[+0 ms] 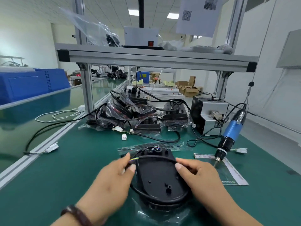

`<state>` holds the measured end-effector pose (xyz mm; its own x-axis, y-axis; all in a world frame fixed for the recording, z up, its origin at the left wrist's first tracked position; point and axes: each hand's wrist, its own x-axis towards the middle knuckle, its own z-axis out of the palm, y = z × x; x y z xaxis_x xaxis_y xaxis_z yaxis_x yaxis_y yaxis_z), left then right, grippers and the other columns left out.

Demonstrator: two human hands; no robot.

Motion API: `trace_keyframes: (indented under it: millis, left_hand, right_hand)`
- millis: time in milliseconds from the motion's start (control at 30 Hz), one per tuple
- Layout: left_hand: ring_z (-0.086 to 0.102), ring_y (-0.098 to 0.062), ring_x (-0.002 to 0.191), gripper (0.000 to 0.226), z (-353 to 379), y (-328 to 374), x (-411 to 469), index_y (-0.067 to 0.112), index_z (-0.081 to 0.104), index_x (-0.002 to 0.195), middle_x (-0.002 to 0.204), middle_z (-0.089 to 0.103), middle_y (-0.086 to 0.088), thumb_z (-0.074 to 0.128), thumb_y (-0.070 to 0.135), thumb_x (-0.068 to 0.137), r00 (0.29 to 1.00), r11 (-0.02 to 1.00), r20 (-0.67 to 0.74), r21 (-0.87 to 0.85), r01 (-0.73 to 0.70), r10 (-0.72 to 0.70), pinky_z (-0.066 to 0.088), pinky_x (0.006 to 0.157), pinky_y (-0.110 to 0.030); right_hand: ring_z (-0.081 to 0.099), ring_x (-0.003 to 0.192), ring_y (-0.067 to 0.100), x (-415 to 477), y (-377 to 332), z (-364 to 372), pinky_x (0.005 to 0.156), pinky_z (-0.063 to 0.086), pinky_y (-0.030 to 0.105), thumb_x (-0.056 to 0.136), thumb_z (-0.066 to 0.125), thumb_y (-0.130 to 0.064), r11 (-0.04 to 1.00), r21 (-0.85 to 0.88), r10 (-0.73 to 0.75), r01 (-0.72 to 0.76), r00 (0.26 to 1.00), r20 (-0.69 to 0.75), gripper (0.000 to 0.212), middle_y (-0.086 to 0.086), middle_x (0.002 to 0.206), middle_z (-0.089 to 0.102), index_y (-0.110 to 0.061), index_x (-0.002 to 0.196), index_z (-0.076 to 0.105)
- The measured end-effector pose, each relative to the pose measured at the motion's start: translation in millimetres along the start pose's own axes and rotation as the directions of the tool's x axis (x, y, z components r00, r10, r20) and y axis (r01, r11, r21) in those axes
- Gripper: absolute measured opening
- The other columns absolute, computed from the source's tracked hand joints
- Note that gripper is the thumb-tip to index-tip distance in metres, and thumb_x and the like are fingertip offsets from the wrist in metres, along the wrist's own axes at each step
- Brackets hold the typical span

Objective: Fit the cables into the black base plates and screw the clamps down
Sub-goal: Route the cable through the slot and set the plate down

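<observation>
A black oval base plate (pixel 160 178) lies on the green mat in front of me, on a clear plastic bag. A black cable (pixel 156 158) arcs over its far part and loops round its near rim. My left hand (pixel 112 181) pinches the cable's end at the plate's left edge, where coloured wires show. My right hand (pixel 198 175) pinches the cable at the plate's right edge. A blue electric screwdriver (pixel 231 132) hangs tip down to the right of the plate, held by neither hand.
A heap of bagged black base plates with cables (pixel 140 111) lies behind. A grey screw feeder box (pixel 210 115) stands at the back right. White connectors (pixel 124 136) lie loose on the mat. A clear bag with a printed edge (pixel 231 175) lies right. An aluminium shelf frame (pixel 88 88) rises behind.
</observation>
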<state>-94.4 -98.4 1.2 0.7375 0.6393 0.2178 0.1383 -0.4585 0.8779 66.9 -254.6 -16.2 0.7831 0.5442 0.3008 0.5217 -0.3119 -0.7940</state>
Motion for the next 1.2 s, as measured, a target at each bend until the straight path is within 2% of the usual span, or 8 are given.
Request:
trace_keyframes:
  millis: [67, 167, 233, 367, 733, 1000, 1100, 1200]
  left_hand:
    - [0.054, -0.009, 0.118, 0.05, 16, 2, -17, 0.034, 0.036, 0.142, 0.137, 0.051, 0.0, 0.052, 0.027, 0.095, 0.981, 0.961, 0.054, -0.195, 0.194, -0.187, 0.041, 0.104, -0.031]
    - [0.052, 0.015, 0.091, 0.059, 36, 10, -31, 0.035, 0.015, 0.149, 0.131, 0.052, 0.009, 0.044, 0.032, 0.098, 0.975, 0.953, 0.038, -0.203, 0.223, -0.22, 0.043, 0.079, -0.01]
    - [0.041, 0.005, 0.123, 0.061, 41, 18, -42, 0.033, 0.006, 0.151, 0.149, 0.035, 0.01, 0.04, 0.033, 0.1, 0.98, 0.968, 0.013, -0.154, 0.197, -0.197, 0.034, 0.099, -0.015]
    - [0.019, -0.001, 0.141, 0.067, 36, 33, -54, 0.036, -0.004, 0.15, 0.155, 0.013, 0.021, 0.04, 0.036, 0.099, 0.973, 0.967, -0.019, -0.121, 0.224, -0.228, 0.019, 0.111, -0.019]
    - [0.0, 0.013, 0.138, 0.095, -62, 1, -74, 0.026, -0.04, 0.124, 0.14, -0.014, 0.038, 0.049, 0.037, 0.094, 0.883, 0.969, -0.408, -0.181, 0.171, -0.232, 0.004, 0.093, 0.005]
    - [0.002, 0.018, 0.131, 0.097, -145, -48, -92, 0.027, -0.022, 0.128, 0.142, -0.001, 0.03, 0.065, 0.016, 0.085, 0.618, 0.986, -0.769, -0.106, 0.131, -0.165, 0.007, 0.087, 0.013]
    - [0.03, 0.007, 0.129, 0.095, -179, -72, -104, 0.019, 0.012, 0.135, 0.145, 0.032, 0.006, 0.071, -0.014, 0.068, 0.373, 0.99, -0.917, -0.11, 0.091, -0.137, 0.017, 0.087, 0.013]
    - [0.038, -0.006, 0.126, 0.091, -209, -93, -114, 0.006, 0.028, 0.14, 0.144, 0.04, -0.007, 0.067, -0.025, 0.064, 0.2, 0.983, -0.967, -0.135, 0.126, -0.158, 0.022, 0.083, 0.013]
  right_hand:
    - [0.053, 0.093, -0.022, -7, 1, 4, 0.084, 0.039, 0.006, 0.09, 0.061, -0.033, 0.997, 0.043, 0.056, -0.057, 0.998, 0.011, 0.024, -0.031, 0.106, 0.063, -0.039, 0.112, 0.068]
    - [0.064, 0.095, 0.001, -18, -5, 11, 0.084, 0.051, 0.023, 0.094, 0.058, -0.026, 0.979, 0.15, 0.148, -0.137, 0.987, -0.063, 0.027, -0.017, 0.105, 0.069, -0.031, 0.118, 0.067]
    - [0.065, 0.095, 0.02, -26, -13, 9, 0.085, 0.053, 0.034, 0.093, 0.06, -0.024, 0.97, 0.179, 0.185, -0.162, 0.976, -0.118, 0.025, -0.006, 0.095, 0.069, -0.03, 0.116, 0.069]
    - [0.059, 0.073, 0.009, -35, -43, -2, 0.067, 0.045, 0.025, 0.09, 0.063, -0.029, 0.987, 0.131, 0.114, -0.09, 0.976, -0.185, 0.021, -0.026, 0.076, 0.061, -0.04, 0.105, 0.071]
    - [0.058, 0.067, -0.001, -11, -141, 85, 0.061, 0.045, 0.005, 0.085, 0.069, -0.017, 0.954, 0.281, -0.125, 0.102, 0.99, 0.065, 0.028, -0.013, 0.088, 0.071, -0.045, 0.088, 0.07]
    - [0.062, 0.073, -0.01, -8, -216, 220, 0.077, 0.05, 0.01, 0.088, 0.065, -0.002, 0.873, 0.483, -0.284, 0.069, 0.877, 0.387, 0.031, -0.011, 0.089, 0.073, -0.03, 0.097, 0.074]
    - [0.064, 0.097, 0.001, -25, -244, 275, 0.097, 0.05, 0.029, 0.091, 0.061, -0.002, 0.852, 0.523, -0.341, 0.032, 0.792, 0.506, 0.032, -0.011, 0.1, 0.072, -0.03, 0.103, 0.07]
    - [0.06, 0.1, -0.01, -44, -270, 322, 0.098, 0.046, 0.019, 0.092, 0.059, -0.006, 0.835, 0.548, -0.415, 0.042, 0.701, 0.579, 0.028, -0.016, 0.108, 0.068, -0.022, 0.113, 0.07]
